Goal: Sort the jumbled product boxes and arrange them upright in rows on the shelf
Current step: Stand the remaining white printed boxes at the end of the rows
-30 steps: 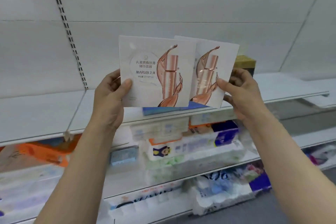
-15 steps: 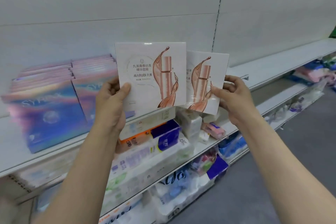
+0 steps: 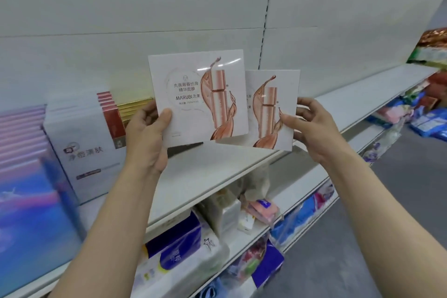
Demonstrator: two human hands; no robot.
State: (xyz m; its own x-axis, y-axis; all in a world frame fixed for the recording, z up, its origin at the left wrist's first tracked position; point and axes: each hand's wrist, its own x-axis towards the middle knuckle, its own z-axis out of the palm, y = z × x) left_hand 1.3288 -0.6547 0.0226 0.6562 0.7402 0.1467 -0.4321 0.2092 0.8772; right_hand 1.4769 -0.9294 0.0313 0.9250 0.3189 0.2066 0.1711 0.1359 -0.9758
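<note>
Above the white metal shelf [image 3: 208,174], the left hand [image 3: 145,135] grips a glossy flat white box [image 3: 193,94] upright. The right hand [image 3: 314,128] pinches a matching box [image 3: 273,109], partly overlapped; its print is seemingly identical.

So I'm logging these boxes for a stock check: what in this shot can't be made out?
Head view only.
- Right-hand box: its printed text is covered by the left-hand box overlapping it.
- Small print on the left-hand box: too small to read.
- Blue and pink boxes: blurred, cut off by the left edge.
- Red and gold boxes: partly hidden behind the left hand.
</note>
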